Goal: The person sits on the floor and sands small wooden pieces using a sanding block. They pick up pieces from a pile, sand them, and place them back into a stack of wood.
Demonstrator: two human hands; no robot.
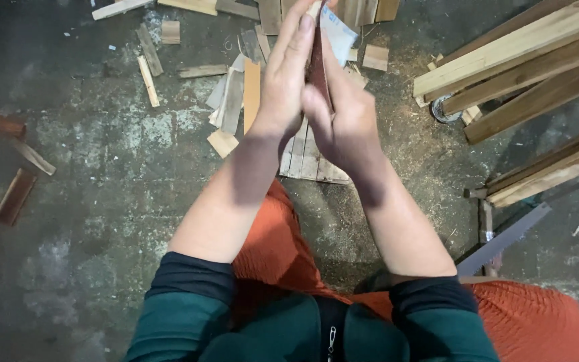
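Where sawdust coats concrete floor (102, 154), wood scraps (232, 100), long planks (531, 60) lie.

Small offcuts of pale wood (234, 100) lie scattered across the dark, stained concrete floor (102, 147), with sawdust (397, 141) spread around them; a few flat slats (306, 161) sit side by side near the middle; three reddish-brown pieces (15, 194) lie apart at the left; long timber battens (524, 60) are stacked at the upper right, a roll of tape (442, 110) just beside their ends; a grey saw blade (504, 241) lies lower right.
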